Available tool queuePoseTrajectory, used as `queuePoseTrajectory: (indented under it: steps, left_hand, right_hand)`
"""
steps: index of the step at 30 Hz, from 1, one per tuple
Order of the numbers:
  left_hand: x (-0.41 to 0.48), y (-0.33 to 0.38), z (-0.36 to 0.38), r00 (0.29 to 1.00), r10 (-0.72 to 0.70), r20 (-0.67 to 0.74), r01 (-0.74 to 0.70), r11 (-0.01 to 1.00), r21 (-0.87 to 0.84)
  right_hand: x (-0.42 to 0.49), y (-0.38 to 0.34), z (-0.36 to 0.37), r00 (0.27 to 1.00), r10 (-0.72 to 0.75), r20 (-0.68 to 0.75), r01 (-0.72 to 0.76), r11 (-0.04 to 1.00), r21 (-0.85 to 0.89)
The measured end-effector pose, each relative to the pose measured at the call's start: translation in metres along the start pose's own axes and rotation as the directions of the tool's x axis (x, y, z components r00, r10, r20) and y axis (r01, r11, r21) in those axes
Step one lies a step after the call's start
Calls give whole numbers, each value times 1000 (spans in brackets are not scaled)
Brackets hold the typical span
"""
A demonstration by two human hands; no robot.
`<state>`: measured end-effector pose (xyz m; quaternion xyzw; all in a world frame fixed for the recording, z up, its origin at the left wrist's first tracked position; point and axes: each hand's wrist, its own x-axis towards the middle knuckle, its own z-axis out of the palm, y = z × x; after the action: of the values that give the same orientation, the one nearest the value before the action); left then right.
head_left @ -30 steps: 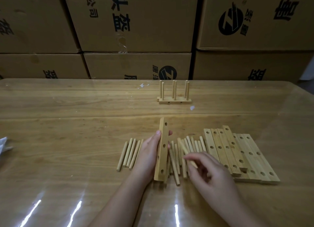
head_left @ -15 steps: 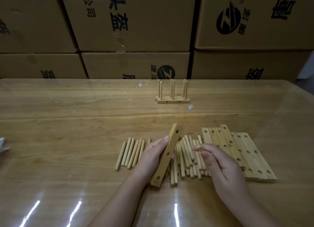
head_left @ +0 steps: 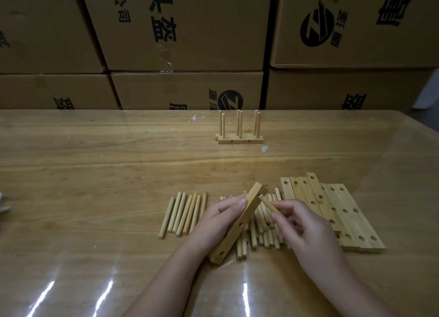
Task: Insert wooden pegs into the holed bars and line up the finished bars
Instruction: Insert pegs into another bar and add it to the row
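My left hand (head_left: 218, 218) grips a holed wooden bar (head_left: 237, 224), tilted on its edge above the table. My right hand (head_left: 301, 224) pinches a wooden peg (head_left: 267, 204) whose tip meets the top hole of that bar. Loose pegs (head_left: 184, 213) lie in a row to the left, and more pegs (head_left: 263, 231) lie under and between my hands. A stack of empty holed bars (head_left: 332, 212) lies flat on the right. Two finished bars with upright pegs (head_left: 240, 130) stand side by side at the far middle of the table.
The wooden table (head_left: 95, 174) has a glossy cover. Stacked cardboard boxes (head_left: 185, 32) form a wall behind its far edge. A pale crumpled object (head_left: 2, 204) shows at the left edge.
My right hand lifted a peg from the pile and brought its tip to the bar's top hole. My left hand tilted the bar further to the right.
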<state>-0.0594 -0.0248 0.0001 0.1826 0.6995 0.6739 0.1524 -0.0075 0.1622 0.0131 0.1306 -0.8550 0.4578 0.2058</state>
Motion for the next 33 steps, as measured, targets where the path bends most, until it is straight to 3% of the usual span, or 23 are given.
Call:
queuePoseTrajectory:
  steps: [6,16,23,33]
  left_hand:
    - [-2,0,1,1000,-9,-27,9,1000,-25]
    - [-1,1,4,996,50,-71,-47,998,48]
    - [0,0,4,995,85,-61,-77,989,124]
    - [0,1,6,993,119,-26,-111,975,192]
  right_hand:
    - [0,-1,-4,995,-94,-25,89,983,-159]
    - [-2,-9,-9,969,-248,-3,221,867,-446]
    - [-2,-8,-6,983,-181,-31,157,917,-367]
    - [-2,-2,-2,989,142,-29,-143,989,-24]
